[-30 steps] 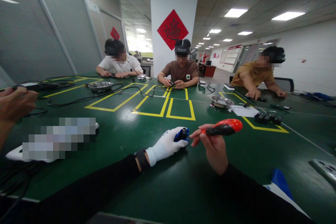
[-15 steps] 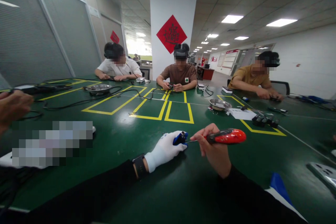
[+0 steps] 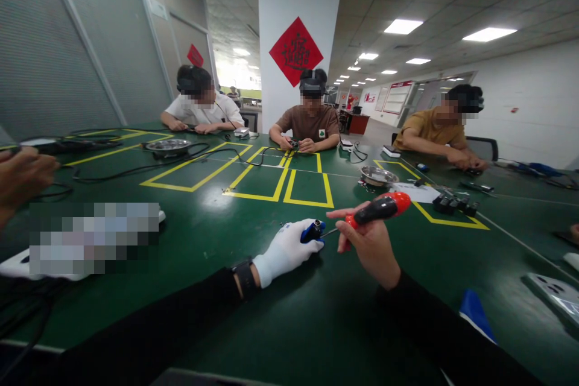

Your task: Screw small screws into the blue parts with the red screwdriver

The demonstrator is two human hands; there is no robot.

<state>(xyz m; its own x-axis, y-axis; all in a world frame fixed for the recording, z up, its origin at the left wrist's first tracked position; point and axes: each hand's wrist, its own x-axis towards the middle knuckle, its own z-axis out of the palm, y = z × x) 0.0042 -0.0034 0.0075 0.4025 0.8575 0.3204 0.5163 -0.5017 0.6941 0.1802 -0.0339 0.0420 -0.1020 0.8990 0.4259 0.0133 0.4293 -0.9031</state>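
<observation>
Gloved left hand [image 3: 289, 246] partly hides black part [image 3: 313, 231].

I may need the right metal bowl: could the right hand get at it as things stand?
Probably not freely: the right hand holds a red-and-black screwdriver, and the right metal bowl stands farther forward, though nothing large seems to stand between.

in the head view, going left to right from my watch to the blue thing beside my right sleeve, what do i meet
black wristwatch → gloved left hand holding a black cylindrical part → bare right hand holding a red-and-black screwdriver → blue item with a white edge
</observation>
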